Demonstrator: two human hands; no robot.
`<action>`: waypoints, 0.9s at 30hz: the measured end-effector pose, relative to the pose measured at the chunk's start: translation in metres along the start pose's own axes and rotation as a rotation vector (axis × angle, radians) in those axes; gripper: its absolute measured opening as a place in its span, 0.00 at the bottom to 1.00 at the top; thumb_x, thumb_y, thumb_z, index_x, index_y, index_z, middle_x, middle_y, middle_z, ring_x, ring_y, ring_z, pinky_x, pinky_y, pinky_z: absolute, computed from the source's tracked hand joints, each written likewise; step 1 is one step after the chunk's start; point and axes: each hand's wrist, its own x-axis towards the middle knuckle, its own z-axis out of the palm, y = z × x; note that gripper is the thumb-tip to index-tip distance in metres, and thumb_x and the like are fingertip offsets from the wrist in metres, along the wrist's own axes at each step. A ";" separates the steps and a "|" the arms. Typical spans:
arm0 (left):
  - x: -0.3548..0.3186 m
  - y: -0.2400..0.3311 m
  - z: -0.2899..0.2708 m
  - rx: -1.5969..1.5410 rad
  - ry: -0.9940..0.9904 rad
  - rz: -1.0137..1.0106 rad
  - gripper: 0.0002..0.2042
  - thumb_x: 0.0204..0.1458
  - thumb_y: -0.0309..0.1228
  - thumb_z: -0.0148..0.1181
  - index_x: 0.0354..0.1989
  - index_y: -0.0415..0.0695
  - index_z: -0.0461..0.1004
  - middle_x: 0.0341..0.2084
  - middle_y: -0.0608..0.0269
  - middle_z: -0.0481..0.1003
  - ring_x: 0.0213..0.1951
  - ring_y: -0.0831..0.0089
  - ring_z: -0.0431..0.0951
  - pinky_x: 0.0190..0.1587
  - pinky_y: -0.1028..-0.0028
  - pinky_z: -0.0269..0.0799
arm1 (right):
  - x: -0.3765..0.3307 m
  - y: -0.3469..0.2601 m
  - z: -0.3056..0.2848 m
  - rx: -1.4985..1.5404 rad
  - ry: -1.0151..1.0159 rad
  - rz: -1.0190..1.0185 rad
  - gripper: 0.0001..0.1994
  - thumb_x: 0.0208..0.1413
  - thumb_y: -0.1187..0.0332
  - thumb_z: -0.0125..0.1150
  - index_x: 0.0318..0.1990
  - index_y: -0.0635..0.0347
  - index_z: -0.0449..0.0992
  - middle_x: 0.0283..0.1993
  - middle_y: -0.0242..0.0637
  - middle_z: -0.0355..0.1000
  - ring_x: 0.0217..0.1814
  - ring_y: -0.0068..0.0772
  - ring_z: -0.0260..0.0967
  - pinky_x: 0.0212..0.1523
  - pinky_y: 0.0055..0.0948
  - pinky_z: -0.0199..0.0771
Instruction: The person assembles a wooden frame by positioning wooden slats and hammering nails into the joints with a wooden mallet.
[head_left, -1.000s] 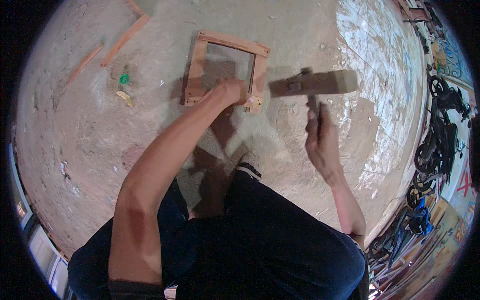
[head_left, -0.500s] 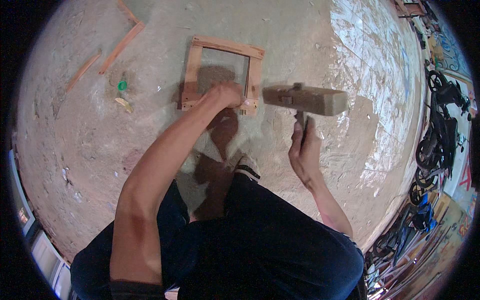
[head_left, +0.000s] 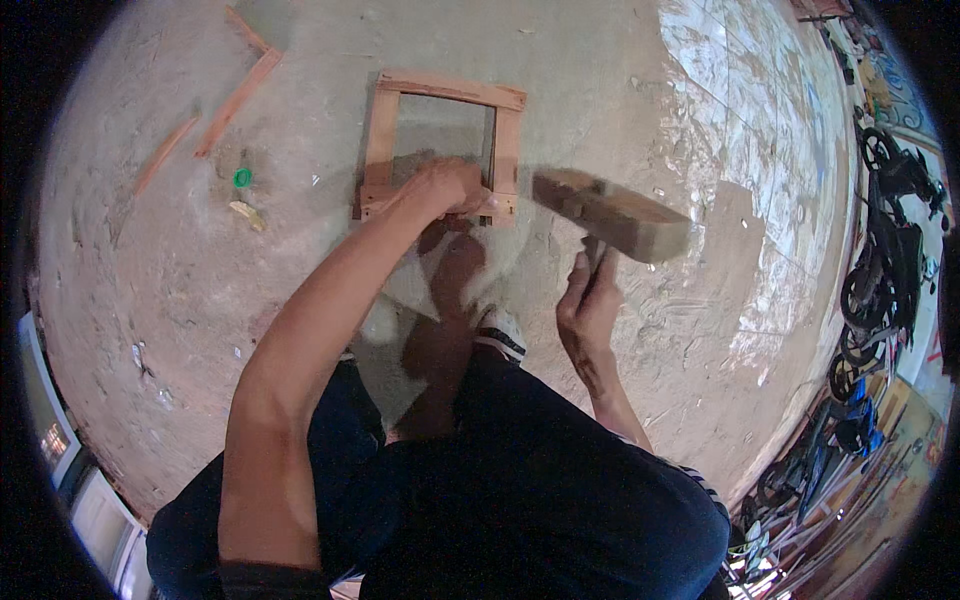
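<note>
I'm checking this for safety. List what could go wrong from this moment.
1. The left hand presses on the near corner of the wooden frame, right beside where the mallet in the right hand is aimed; a slightly off swing could hit fingers.
2. The frame lies loose on the concrete floor; a blow could make it skid or jump.
3. The shoe sits close under the swing and could catch a glancing miss.
</note>
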 end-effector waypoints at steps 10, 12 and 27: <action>-0.016 0.002 -0.007 0.117 0.212 0.081 0.28 0.58 0.56 0.60 0.40 0.36 0.83 0.41 0.46 0.83 0.47 0.51 0.84 0.50 0.51 0.77 | -0.028 0.021 0.048 -0.184 -0.009 -0.150 0.11 0.71 0.68 0.50 0.55 0.62 0.68 0.35 0.55 0.77 0.33 0.51 0.78 0.34 0.47 0.75; -0.020 0.006 -0.009 0.129 0.096 0.034 0.31 0.57 0.61 0.59 0.48 0.40 0.83 0.48 0.46 0.82 0.55 0.53 0.80 0.58 0.47 0.73 | -0.026 0.022 0.037 -0.083 -0.033 0.107 0.13 0.71 0.69 0.49 0.58 0.62 0.67 0.30 0.60 0.71 0.30 0.61 0.73 0.32 0.46 0.73; -0.015 -0.007 0.000 0.044 0.214 0.092 0.28 0.61 0.58 0.55 0.27 0.44 0.85 0.19 0.61 0.81 0.27 0.65 0.84 0.40 0.60 0.79 | -0.024 0.021 0.022 0.002 -0.073 0.176 0.13 0.71 0.71 0.47 0.58 0.66 0.64 0.33 0.59 0.72 0.29 0.63 0.73 0.29 0.47 0.72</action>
